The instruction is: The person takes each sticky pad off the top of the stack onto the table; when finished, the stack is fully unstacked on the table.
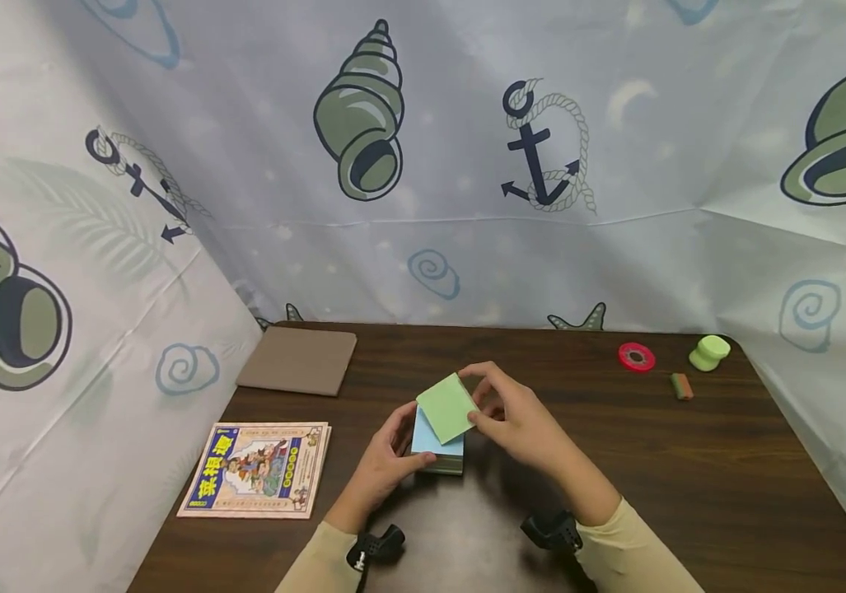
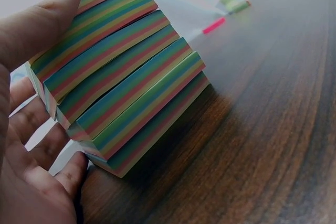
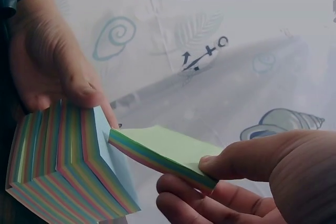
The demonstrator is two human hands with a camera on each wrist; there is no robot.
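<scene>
Seemingly, stacking or unstacking is under way: the right hand (image 1: 515, 416) pinches a green pad (image 1: 446, 408), the left hand (image 1: 389, 461) grips the stack (image 2: 131, 77); next likely calls for steady support

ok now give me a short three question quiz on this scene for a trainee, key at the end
1. Multiple choice: which colour faces up on the paper pad pinched by the right hand?
(a) pink
(b) pale green
(c) orange

2. True or false: in the head view, the illustrated booklet appears lower in the picture than the brown board.

3. Short answer: what does the left hand hold?

Key:
1. b, pale green
2. True
3. A striped stack of paper, light blue on top
</scene>
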